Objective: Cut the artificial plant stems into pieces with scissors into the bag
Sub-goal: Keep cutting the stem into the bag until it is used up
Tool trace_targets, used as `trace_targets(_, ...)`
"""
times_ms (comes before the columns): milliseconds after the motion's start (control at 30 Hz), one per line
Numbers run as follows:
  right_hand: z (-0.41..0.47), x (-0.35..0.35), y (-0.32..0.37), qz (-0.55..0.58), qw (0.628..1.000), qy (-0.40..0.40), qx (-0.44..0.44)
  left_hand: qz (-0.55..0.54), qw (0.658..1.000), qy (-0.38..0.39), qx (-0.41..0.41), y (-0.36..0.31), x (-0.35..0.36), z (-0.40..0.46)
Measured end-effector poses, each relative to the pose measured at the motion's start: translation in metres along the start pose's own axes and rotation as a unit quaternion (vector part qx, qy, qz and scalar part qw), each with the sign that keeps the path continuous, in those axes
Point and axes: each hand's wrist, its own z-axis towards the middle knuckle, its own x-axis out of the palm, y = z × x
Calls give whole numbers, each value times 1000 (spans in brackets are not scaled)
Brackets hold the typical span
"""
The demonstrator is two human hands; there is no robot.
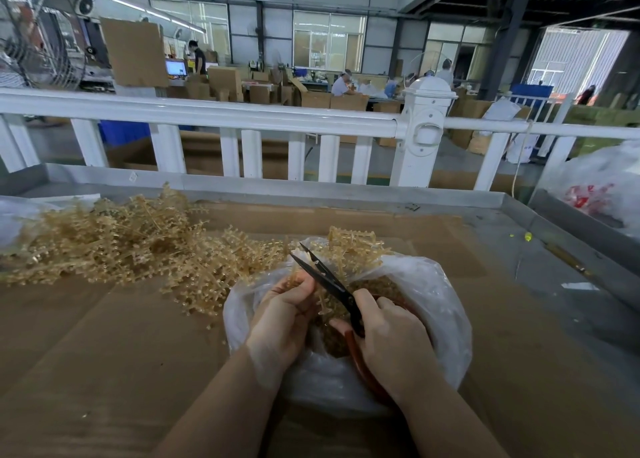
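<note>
A clear plastic bag sits open on the cardboard-covered table, filled with cut tan pieces. My left hand holds a tan artificial plant stem over the bag's mouth. My right hand grips black-bladed scissors with red handles; the blades stand apart around the stem. A large heap of uncut tan stems lies to the left of the bag.
Cardboard covers the metal table, which has a raised rim. A white railing runs behind it. Another plastic bag sits at the far right. People work among cartons in the background.
</note>
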Motion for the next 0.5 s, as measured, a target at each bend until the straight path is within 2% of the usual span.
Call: trace_targets(500,-4,-1,-1,-3,1000,2,12,19,998,-60,-3,1,2,1)
